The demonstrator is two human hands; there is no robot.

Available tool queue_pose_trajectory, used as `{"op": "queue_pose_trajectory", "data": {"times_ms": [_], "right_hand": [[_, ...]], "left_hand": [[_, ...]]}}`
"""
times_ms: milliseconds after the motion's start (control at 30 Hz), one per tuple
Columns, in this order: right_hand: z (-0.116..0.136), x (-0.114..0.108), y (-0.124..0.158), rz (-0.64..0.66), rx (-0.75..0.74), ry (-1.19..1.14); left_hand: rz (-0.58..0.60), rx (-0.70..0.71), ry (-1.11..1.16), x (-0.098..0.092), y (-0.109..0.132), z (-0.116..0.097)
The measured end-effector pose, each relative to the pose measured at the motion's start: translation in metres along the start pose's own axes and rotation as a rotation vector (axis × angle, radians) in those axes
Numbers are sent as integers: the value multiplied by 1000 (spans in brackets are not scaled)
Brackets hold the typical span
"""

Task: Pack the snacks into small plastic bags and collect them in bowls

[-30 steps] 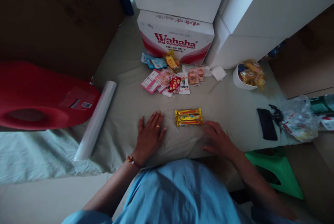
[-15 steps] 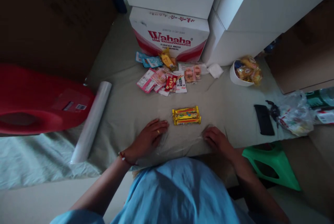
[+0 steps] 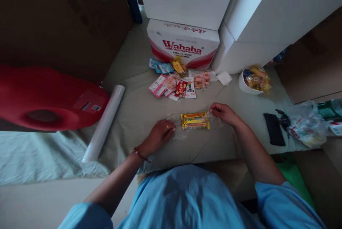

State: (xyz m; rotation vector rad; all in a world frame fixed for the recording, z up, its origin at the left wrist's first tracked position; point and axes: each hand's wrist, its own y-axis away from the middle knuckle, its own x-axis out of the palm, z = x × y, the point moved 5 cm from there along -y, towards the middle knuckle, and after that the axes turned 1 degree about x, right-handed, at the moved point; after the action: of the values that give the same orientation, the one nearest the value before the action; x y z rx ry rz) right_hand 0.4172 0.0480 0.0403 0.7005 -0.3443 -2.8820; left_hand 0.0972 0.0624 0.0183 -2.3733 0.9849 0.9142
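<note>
Several yellow snack bars (image 3: 195, 120) lie side by side on a piece of clear plastic film (image 3: 178, 132), whose outline is hard to see on the cloth. To their right, my right hand (image 3: 223, 113) pinches the film between thumb and fingertips, near the bars' upper right corner. My left hand (image 3: 161, 133), with a ring and a red bracelet, is closed at the film's left edge, its fingertips curled under and partly hidden. Both hands stay just off the bars. A roll of clear film (image 3: 104, 124) lies at the left.
Behind the bars is a pile of snack packets (image 3: 171, 84) before a Wahaba-style white-and-red carton (image 3: 183, 45). A white bowl of wrapped snacks (image 3: 249, 86) stands right, with a black phone (image 3: 274, 129), keys and a plastic bag (image 3: 307, 122). A red jug (image 3: 53, 97) stands left.
My right hand has moved up and away from the table's front edge, to beside the bars' upper right corner. My left hand remains at the left. The whole view has shifted slightly.
</note>
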Motion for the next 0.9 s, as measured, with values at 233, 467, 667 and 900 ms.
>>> {"op": "queue_pose_trajectory", "data": {"times_ms": [233,467,667,900], "right_hand": [[-24,-4,-10,-50,69,304],[1,-10,-25,-223,13,847],[36,27,-68,-100,-160,892],[35,39,-90,40,-23,697]], "left_hand": [[-223,-496,-101,-13,-16,16],[-447,-526,-382,-13,-13,19],[-501,-288,-327,-12,-8,1],[-196,-36,-331,9,-28,-3]]}}
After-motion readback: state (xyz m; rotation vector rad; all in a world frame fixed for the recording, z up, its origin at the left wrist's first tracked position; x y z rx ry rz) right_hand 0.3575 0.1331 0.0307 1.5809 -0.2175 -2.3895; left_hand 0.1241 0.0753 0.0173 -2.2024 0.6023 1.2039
